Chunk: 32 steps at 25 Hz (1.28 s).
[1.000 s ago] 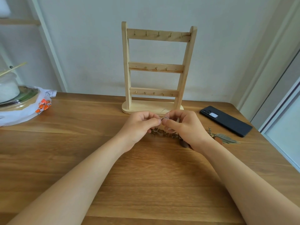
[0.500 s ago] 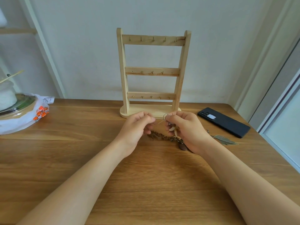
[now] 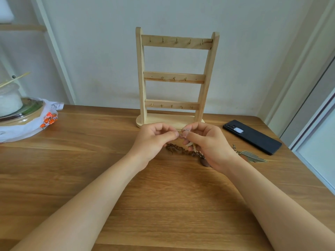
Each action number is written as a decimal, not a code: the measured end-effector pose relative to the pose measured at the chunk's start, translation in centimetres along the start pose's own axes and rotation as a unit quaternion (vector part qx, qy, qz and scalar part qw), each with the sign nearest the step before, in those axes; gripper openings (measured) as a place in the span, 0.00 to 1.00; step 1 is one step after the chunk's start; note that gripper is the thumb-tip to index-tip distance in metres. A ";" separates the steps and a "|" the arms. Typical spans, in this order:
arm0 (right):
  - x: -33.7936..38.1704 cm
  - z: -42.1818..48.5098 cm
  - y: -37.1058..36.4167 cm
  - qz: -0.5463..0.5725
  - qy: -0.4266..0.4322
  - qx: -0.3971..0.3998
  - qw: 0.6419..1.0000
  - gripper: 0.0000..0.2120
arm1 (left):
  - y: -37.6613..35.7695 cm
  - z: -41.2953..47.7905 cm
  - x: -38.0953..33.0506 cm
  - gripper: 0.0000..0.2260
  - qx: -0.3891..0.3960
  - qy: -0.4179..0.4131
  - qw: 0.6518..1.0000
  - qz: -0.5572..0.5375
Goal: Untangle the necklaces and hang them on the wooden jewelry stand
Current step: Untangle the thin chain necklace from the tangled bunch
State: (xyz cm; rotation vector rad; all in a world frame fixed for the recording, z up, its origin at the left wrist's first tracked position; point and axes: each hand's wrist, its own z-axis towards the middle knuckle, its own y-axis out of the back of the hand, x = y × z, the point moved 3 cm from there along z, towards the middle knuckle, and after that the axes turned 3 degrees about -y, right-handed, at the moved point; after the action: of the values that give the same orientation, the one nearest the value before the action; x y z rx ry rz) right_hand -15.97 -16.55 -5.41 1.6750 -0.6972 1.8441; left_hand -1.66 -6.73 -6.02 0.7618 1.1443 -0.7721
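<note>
Wooden jewelry stand [image 3: 174, 78] is upright at 12 o'clock on the table [image 3: 90, 178]; hooks [image 3: 176, 40] are bare, so nothing is hung yet. Step is judged to be untangling. Left hand [image 3: 154, 140] and right hand [image 3: 208, 144] are curled, with a thin chain link [image 3: 183, 135] pinched between them. Necklace tangle [image 3: 181, 152] lies beneath, long axis 9-to-3. Feather pendant [image 3: 253, 156] points toward 4. Next, one strand needs teasing free.

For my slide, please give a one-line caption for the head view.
Left hand and right hand pinch tangled necklaces in front of the wooden jewelry stand.
</note>
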 end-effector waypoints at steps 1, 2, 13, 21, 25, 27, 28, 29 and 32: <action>0.0 0.0 0.0 -0.004 0.005 0.000 1.000 0.02 | 0.1 0.0 0.0 0.02 -0.005 -0.008 1.000 0.008; 0.0 -0.1 -0.1 -0.008 0.010 0.000 1.000 0.03 | 0.2 0.0 -0.1 0.03 -0.013 -0.016 1.000 0.017; 0.0 -0.3 -0.2 -0.053 0.025 0.006 0.998 0.03 | 0.2 0.0 0.1 0.03 -0.010 0.035 0.998 -0.050; 0.0 -0.3 -0.3 -0.079 0.002 -0.019 0.997 0.04 | -0.3 -0.1 -0.1 0.04 0.021 -0.005 0.999 -0.033; -0.2 -0.3 -0.9 -0.004 -0.037 -0.063 0.997 0.05 | -0.8 -0.1 0.0 0.08 0.023 -0.026 0.998 -0.059; -0.3 -0.3 -0.9 0.027 -0.047 -0.068 0.996 0.04 | -1.0 -0.1 0.1 0.08 0.018 -0.024 0.995 -0.098; -0.2 -0.3 -0.9 0.025 -0.048 -0.061 0.997 0.04 | -0.9 0.0 0.1 0.07 0.014 -0.017 0.993 -0.117; -0.2 -0.3 -0.9 0.012 -0.045 -0.055 0.997 0.04 | -0.8 0.0 0.2 0.05 0.013 -0.006 0.990 -0.137; -0.2 -0.2 -0.7 -0.022 -0.037 -0.060 0.997 0.05 | -1.1 0.2 0.1 0.03 0.050 0.035 0.977 -0.203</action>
State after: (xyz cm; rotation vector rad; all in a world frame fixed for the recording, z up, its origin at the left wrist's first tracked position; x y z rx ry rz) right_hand -15.63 -15.89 -5.63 1.6731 -0.7796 1.6832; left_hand -2.43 -7.47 -6.21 0.6475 1.3533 -1.1585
